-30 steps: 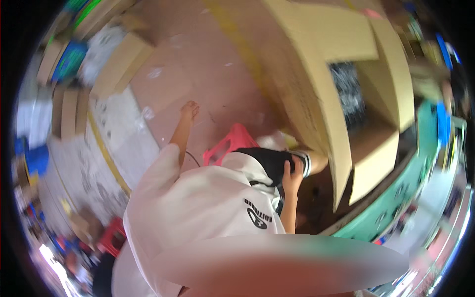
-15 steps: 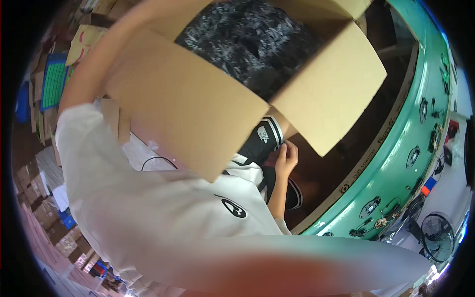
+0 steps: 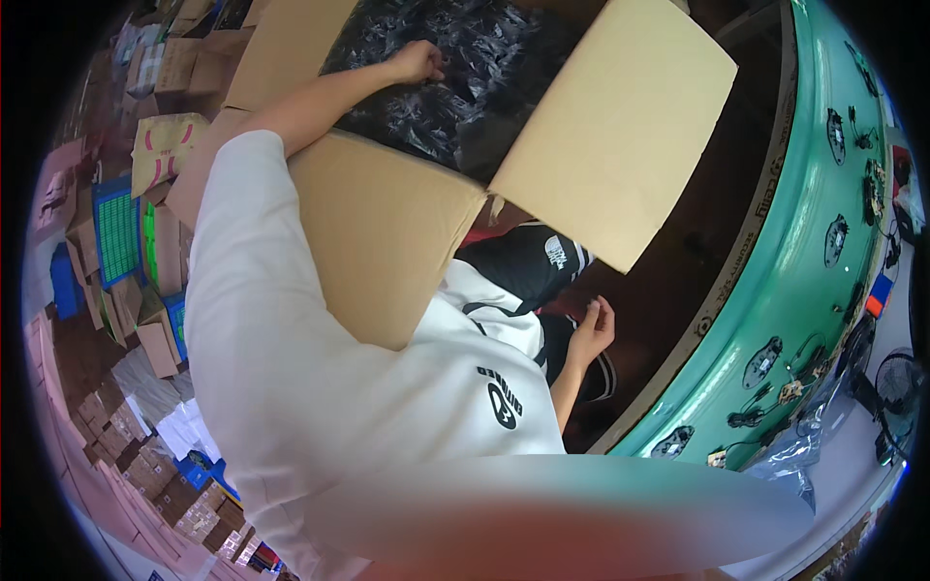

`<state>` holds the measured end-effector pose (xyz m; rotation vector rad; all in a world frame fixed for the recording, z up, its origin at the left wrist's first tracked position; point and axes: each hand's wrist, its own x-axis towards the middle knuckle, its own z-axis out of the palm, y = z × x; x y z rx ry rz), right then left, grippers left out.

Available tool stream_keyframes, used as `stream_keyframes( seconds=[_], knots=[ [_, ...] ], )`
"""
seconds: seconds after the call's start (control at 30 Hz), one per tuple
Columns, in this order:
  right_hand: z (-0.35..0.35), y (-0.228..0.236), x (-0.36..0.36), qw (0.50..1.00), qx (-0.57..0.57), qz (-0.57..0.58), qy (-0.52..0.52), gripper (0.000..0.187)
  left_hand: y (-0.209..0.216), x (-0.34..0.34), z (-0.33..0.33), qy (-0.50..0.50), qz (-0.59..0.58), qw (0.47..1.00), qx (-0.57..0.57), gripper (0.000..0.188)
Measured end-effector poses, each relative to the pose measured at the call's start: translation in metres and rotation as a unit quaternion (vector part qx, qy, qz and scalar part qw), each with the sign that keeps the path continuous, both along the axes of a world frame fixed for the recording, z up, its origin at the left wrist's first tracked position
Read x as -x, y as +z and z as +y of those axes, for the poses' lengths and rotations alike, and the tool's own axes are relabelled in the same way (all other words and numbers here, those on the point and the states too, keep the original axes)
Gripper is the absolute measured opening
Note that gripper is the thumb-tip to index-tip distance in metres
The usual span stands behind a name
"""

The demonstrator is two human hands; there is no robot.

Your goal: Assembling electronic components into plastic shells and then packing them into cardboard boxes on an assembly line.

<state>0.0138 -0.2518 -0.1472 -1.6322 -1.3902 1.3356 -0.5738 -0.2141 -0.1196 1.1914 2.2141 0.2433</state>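
Note:
A large open cardboard box (image 3: 373, 223) stands in front of me, holding a heap of shiny black small pieces (image 3: 465, 92), apparently in dark plastic; their kind is unclear. My left arm reaches over the near flap. My left hand (image 3: 418, 62) is just above or on the heap, fingers curled in, and what they hold, if anything, is hidden. Down by my thigh, outside the box, my right hand (image 3: 593, 329) has its fingers loosely bent and slightly apart, with nothing visible in them.
A green-topped workbench (image 3: 722, 387) curves along the right, bearing several black parts with cables (image 3: 762, 362). Clear plastic wrap (image 3: 790, 455) and a fan (image 3: 893, 387) are beyond its near end. To the left are cardboard cartons, a blue-and-green crate (image 3: 116, 228) and a yellowish bag (image 3: 167, 150).
My left hand has come from the upper edge of the view onto the black pieces inside the box. My right hand stays low by my thigh. The view has shifted slightly.

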Motion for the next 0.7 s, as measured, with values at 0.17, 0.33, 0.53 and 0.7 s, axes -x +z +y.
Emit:
stream_keyframes(
  seconds=[0.17,0.33,0.53,0.7],
  knots=[
    [-0.023,0.008,0.01,0.999,-0.026,-0.018,0.044,0.021,0.041,0.001,0.02,-0.22,0.103,0.968,-0.069,0.015],
    [0.022,0.062,0.016,0.989,-0.128,-0.022,0.074,0.018,0.116,-0.01,0.036,-0.303,0.128,0.939,-0.098,0.017],
    [0.077,0.135,0.052,0.961,-0.262,-0.014,0.09,0.012,0.168,-0.019,0.054,-0.309,0.117,0.863,-0.382,0.022],
    [0.133,0.258,0.172,0.849,-0.479,0.101,0.199,0.057,0.276,-0.126,0.064,-0.36,-0.068,0.848,-0.382,0.021]
  ],
)
